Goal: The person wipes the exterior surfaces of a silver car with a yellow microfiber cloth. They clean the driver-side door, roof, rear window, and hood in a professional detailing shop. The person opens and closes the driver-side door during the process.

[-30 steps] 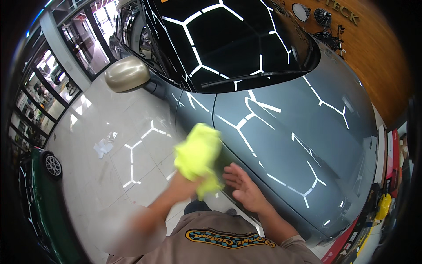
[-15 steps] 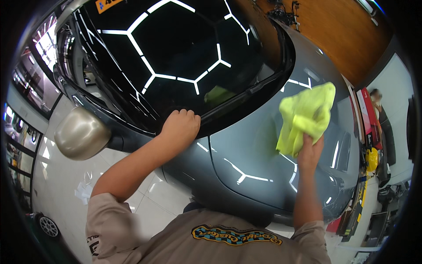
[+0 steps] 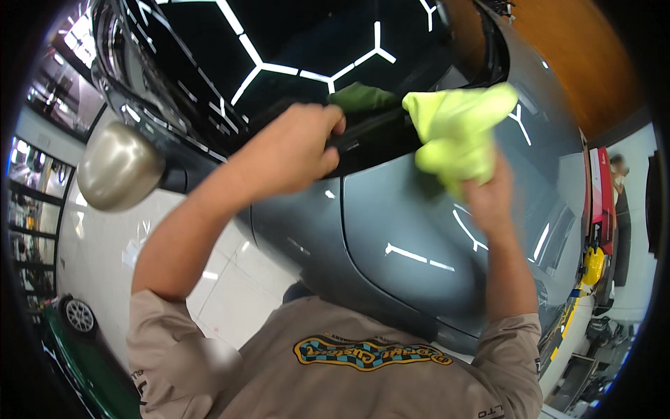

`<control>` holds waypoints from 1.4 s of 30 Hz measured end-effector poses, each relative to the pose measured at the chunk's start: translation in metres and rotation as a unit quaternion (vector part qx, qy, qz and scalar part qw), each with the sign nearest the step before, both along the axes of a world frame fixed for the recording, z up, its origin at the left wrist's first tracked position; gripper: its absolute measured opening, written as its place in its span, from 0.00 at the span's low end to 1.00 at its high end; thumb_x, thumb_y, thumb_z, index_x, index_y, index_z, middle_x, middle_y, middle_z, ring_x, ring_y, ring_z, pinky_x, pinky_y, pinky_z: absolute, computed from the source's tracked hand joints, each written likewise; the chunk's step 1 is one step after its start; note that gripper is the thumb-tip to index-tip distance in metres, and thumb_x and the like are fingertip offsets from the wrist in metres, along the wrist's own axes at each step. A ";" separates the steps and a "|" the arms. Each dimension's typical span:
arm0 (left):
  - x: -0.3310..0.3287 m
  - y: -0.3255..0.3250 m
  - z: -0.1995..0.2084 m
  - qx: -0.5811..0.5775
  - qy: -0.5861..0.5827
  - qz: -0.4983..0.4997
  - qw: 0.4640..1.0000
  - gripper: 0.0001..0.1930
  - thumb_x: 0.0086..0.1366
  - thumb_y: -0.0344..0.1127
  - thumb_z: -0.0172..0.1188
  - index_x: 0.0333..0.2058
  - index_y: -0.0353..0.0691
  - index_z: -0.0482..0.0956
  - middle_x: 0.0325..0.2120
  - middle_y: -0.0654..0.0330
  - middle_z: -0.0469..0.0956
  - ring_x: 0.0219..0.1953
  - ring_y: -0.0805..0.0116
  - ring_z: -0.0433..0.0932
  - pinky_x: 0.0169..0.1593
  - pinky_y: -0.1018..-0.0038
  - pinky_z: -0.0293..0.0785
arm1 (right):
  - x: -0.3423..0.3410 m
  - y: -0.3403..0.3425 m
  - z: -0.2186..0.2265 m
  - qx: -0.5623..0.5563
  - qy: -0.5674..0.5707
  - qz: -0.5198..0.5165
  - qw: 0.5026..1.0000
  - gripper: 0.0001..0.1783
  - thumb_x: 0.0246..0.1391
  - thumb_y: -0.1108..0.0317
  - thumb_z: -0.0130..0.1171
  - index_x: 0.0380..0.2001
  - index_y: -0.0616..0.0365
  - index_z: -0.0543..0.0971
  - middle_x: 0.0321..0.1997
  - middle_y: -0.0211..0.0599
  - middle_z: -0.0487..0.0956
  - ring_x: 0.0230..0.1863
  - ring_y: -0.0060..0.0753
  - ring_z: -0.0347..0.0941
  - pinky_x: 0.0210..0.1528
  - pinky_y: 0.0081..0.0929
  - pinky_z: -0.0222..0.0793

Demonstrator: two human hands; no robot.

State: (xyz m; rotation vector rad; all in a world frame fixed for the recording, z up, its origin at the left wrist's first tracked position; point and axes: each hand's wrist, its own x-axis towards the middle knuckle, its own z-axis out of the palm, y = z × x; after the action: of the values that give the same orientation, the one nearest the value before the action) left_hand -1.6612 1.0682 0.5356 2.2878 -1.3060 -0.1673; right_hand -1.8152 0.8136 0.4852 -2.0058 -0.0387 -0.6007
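Observation:
My right hand (image 3: 490,187) grips a bunched, bright yellow-green microfiber cloth (image 3: 453,129) above the grey bonnet (image 3: 412,223) of a car, near the base of the windshield. Motion blurs both the cloth and the fingers under it. The dark glossy windshield (image 3: 307,42) mirrors the cloth and a pattern of white light bars. Over the windshield's lower edge, my left hand (image 3: 296,146) is raised with nothing in it. Its fingers curl loosely, and a gap shows between thumb and forefinger.
A champagne-coloured side mirror (image 3: 120,167) juts out to the left of my arm. A dark green car (image 3: 84,363) with a spoked wheel stands at lower left on the pale tiled floor (image 3: 237,307). Along the right are red panels (image 3: 601,195) and a yellow object (image 3: 593,265).
My left hand has lifted off the windshield edge and shifted right, its fingers loosening. My right hand has carried the cloth up and left toward the windshield. The whole view has shifted slightly.

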 end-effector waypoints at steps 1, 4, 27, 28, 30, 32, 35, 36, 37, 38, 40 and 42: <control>-0.001 -0.001 0.006 0.008 0.009 0.005 1.000 0.15 0.53 0.29 0.60 0.41 0.34 0.74 0.27 0.51 0.75 0.29 0.57 0.75 0.34 0.66 0.72 | 0.000 0.020 -0.007 -0.183 0.071 0.059 0.979 0.23 0.46 0.69 0.61 0.49 0.56 0.76 0.53 0.45 0.74 0.57 0.44 0.69 0.62 0.38 0.60; -0.010 -0.013 0.017 0.002 -0.039 -0.015 0.999 0.16 0.53 0.28 0.59 0.42 0.32 0.74 0.23 0.54 0.72 0.23 0.63 0.72 0.30 0.70 0.70 | 0.035 0.091 -0.021 -0.463 0.134 0.185 0.856 0.29 0.38 0.61 0.67 0.49 0.52 0.77 0.57 0.44 0.69 0.63 0.50 0.60 0.66 0.44 0.53; -0.013 -0.035 0.047 0.216 -0.066 -0.094 0.970 0.26 0.50 0.40 0.66 0.45 0.28 0.75 0.31 0.43 0.79 0.35 0.51 0.81 0.40 0.66 0.76 | 0.123 0.119 -0.050 -0.377 0.194 0.182 0.887 0.19 0.58 0.55 0.53 0.47 0.56 0.77 0.42 0.42 0.80 0.45 0.42 0.76 0.50 0.36 0.67; -0.014 -0.034 0.048 0.218 -0.041 -0.094 0.970 0.24 0.51 0.38 0.65 0.45 0.29 0.75 0.33 0.44 0.80 0.37 0.52 0.81 0.41 0.65 0.76 | 0.122 0.118 -0.054 -0.352 0.153 0.186 0.904 0.20 0.58 0.55 0.53 0.47 0.56 0.77 0.42 0.42 0.80 0.45 0.42 0.76 0.50 0.36 0.67; -0.012 -0.034 0.049 0.207 -0.074 -0.080 0.972 0.24 0.52 0.36 0.63 0.46 0.29 0.75 0.34 0.44 0.79 0.39 0.52 0.81 0.42 0.65 0.76 | 0.132 0.121 -0.062 -0.330 0.108 0.179 0.920 0.20 0.58 0.55 0.54 0.47 0.57 0.77 0.42 0.43 0.80 0.45 0.42 0.76 0.50 0.37 0.68; -0.012 -0.036 0.048 0.212 -0.066 -0.089 0.971 0.23 0.52 0.35 0.62 0.47 0.29 0.75 0.36 0.44 0.79 0.41 0.52 0.80 0.43 0.65 0.76 | 0.142 0.122 -0.069 -0.339 0.112 0.173 0.918 0.20 0.57 0.55 0.54 0.46 0.57 0.77 0.42 0.44 0.80 0.44 0.43 0.76 0.50 0.37 0.68; -0.015 -0.041 0.050 0.219 -0.049 -0.110 0.968 0.23 0.53 0.35 0.62 0.47 0.30 0.75 0.36 0.44 0.79 0.41 0.52 0.80 0.43 0.65 0.76 | 0.144 0.117 -0.074 -0.355 0.161 0.172 0.905 0.20 0.57 0.55 0.54 0.46 0.58 0.77 0.42 0.45 0.80 0.44 0.43 0.76 0.50 0.37 0.68; -0.015 -0.043 0.052 0.225 -0.049 -0.102 0.968 0.23 0.54 0.35 0.62 0.47 0.29 0.75 0.35 0.43 0.79 0.39 0.52 0.81 0.43 0.65 0.77 | 0.142 0.113 -0.074 -0.357 0.168 0.172 0.903 0.21 0.57 0.54 0.54 0.46 0.58 0.77 0.42 0.45 0.80 0.44 0.43 0.76 0.50 0.38 0.68; -0.015 -0.043 0.053 0.234 -0.051 -0.106 0.965 0.23 0.53 0.35 0.62 0.47 0.29 0.75 0.34 0.43 0.79 0.39 0.51 0.81 0.43 0.65 0.77 | 0.139 0.111 -0.073 -0.355 0.182 0.168 0.901 0.21 0.56 0.54 0.54 0.46 0.58 0.77 0.42 0.46 0.80 0.44 0.44 0.76 0.50 0.38 0.68; -0.016 -0.043 0.054 0.241 -0.052 -0.108 0.963 0.23 0.53 0.35 0.62 0.47 0.28 0.75 0.34 0.43 0.79 0.38 0.51 0.81 0.42 0.65 0.77 | 0.135 0.107 -0.071 -0.337 0.146 0.181 0.913 0.21 0.56 0.54 0.54 0.45 0.58 0.77 0.42 0.46 0.80 0.44 0.44 0.76 0.50 0.38 0.68; -0.015 -0.041 0.056 0.233 -0.051 -0.107 0.965 0.23 0.53 0.35 0.62 0.47 0.28 0.75 0.34 0.42 0.79 0.38 0.50 0.81 0.42 0.65 0.77 | 0.131 0.105 -0.069 -0.350 0.168 0.167 0.906 0.21 0.56 0.54 0.55 0.45 0.59 0.77 0.42 0.47 0.80 0.44 0.44 0.76 0.50 0.38 0.68; -0.013 -0.040 0.057 0.225 -0.051 -0.113 0.966 0.23 0.52 0.35 0.63 0.46 0.28 0.74 0.34 0.43 0.79 0.38 0.50 0.80 0.43 0.65 0.76 | 0.130 0.103 -0.068 -0.347 0.165 0.158 0.910 0.21 0.55 0.54 0.55 0.45 0.59 0.78 0.42 0.48 0.80 0.44 0.45 0.76 0.50 0.38 0.69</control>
State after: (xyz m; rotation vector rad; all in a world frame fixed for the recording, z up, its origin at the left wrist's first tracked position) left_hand -1.6747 1.0283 0.5926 2.5332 -1.7289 -0.4733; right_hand -1.6853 0.9165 0.4171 -2.6889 -0.4147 -0.0123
